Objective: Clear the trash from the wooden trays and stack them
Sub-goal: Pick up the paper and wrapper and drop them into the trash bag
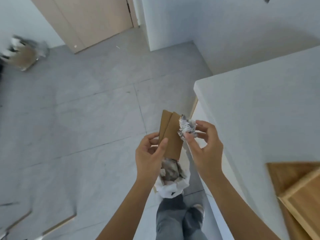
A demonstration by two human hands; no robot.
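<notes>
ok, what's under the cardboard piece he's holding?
Directly below the cardboard, a white-lined bin on the floor, holding crumpled grey and white paper. The left hand and the cardboard cover the bin's far rim; how deep the paper goes is hidden.

cardboard (170, 134) held above bin (170, 185) | bin on floor, left of table (259, 110) | trays (299, 193) stacked on table, right

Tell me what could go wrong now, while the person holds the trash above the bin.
1. The crumpled paper, pinched only by the right hand fingertips, might fall beside the white-lined bin, whose opening looks small and already rather full.
2. The folded cardboard in the left hand looks longer than the opening and may stick out or tip over.
</notes>
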